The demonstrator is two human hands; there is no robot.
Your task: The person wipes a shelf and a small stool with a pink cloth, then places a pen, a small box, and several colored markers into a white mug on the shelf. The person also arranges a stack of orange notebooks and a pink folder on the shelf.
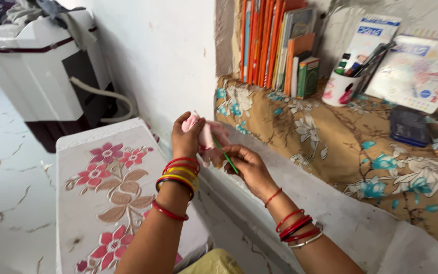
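Two hands (186,139) (247,162), one pink paper flower (206,134), one green stick (225,155) — plus one mug of pens (339,89).

You face a plain white wall (168,56) above a cracked white floor (6,167); a flower-patterned cloth-covered shelf (330,137) carries upright orange books (264,40).

One head-worn view — looking down and forward, close over both hands (214,149) — no second view.
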